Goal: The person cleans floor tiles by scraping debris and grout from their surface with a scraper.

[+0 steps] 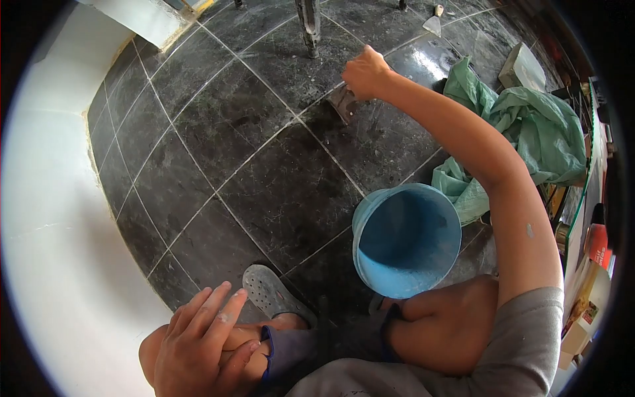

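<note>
My right hand point(368, 73) reaches far forward over the dark tiled floor, fingers closed round a scraper. The scraper's flat brownish blade point(342, 106) shows below the fist, close to the tiles, while its handle is hidden in my grip. On my bent left knee rests my left hand point(205, 334), fingers stretched out, with whitish smears on them and nothing held. A blue bucket point(407, 241) stands tilted toward me by my right knee, and no contents show inside it.
Crumpled green sacking point(539, 132) lies right of my forearm, beside a pale block point(522, 67). Farther off is a putty knife point(432, 24) on the floor. A dark metal leg point(308, 26) stands ahead. A white wall point(59, 218) runs along the left; glass-edged shelving point(579, 205) lines the right.
</note>
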`<action>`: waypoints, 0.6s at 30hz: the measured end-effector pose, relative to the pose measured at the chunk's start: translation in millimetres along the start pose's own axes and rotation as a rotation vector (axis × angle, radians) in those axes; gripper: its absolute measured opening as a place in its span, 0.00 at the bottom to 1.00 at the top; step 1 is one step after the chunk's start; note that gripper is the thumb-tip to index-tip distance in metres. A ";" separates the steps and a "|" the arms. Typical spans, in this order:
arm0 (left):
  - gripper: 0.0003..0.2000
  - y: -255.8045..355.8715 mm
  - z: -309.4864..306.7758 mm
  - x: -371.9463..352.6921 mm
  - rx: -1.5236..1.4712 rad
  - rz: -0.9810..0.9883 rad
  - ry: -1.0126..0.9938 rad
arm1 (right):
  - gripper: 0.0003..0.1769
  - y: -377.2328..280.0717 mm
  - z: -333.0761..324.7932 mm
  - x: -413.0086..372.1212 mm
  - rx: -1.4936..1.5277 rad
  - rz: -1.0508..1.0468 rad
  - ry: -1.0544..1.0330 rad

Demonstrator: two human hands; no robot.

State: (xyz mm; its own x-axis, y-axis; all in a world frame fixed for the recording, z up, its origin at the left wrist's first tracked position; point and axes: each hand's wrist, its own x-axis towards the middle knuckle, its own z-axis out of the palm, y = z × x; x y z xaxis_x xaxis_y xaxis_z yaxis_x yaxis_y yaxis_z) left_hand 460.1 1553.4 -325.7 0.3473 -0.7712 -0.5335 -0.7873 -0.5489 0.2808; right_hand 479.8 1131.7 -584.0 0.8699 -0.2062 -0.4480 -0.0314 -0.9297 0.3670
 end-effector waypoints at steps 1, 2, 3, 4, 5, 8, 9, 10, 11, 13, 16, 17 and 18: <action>0.26 3.8 -2.2 1.1 0.008 -0.041 -0.009 | 0.13 -2.4 1.6 -1.5 0.015 -0.005 0.001; 0.26 6.0 -3.2 1.7 0.014 -0.082 -0.019 | 0.13 -5.0 3.8 -3.9 0.030 -0.012 -0.001; 0.26 5.7 -2.7 2.0 0.009 -0.072 -0.017 | 0.14 -9.1 4.5 -6.9 0.036 -0.028 0.000; 0.26 4.7 -2.2 2.4 0.005 -0.062 -0.014 | 0.14 -13.8 4.7 -9.0 0.042 -0.043 0.000; 0.26 4.0 -2.0 2.5 0.002 -0.053 -0.012 | 0.15 -16.3 4.6 -10.8 0.049 -0.059 0.001; 0.26 2.9 -2.6 2.3 -0.046 -0.004 0.000 | 0.16 -0.7 9.4 -9.2 0.023 -0.001 -0.064; 0.26 3.5 -3.2 1.9 -0.039 -0.022 -0.007 | 0.16 7.4 12.2 -8.7 0.022 0.042 -0.067; 0.26 4.9 -4.0 2.0 -0.033 -0.039 -0.015 | 0.15 18.2 17.2 -9.6 0.022 0.085 -0.071; 0.26 5.6 -4.6 2.5 -0.027 -0.054 -0.025 | 0.14 28.0 23.0 -10.9 0.021 0.129 -0.077; 0.26 4.6 -3.6 2.0 -0.017 -0.055 -0.014 | 0.13 44.5 37.6 -14.1 0.030 0.173 -0.033; 0.26 3.4 -3.6 4.0 -0.020 -0.032 -0.020 | 0.11 60.0 52.2 -21.0 0.046 0.234 -0.040; 0.26 3.4 -4.2 4.7 -0.024 -0.022 -0.025 | 0.11 64.2 56.1 -24.6 0.059 0.249 -0.027; 0.26 3.6 -4.6 5.5 -0.018 -0.020 -0.028 | 0.12 67.3 57.7 -27.7 0.071 0.262 -0.014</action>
State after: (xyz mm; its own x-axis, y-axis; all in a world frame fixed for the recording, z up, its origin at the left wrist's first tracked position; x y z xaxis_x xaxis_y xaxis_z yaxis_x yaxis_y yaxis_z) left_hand 461.5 1545.6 -323.9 0.3477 -0.7509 -0.5615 -0.7710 -0.5697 0.2846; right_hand 425.2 1057.3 -593.9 0.8208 -0.4465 -0.3563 -0.2897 -0.8629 0.4140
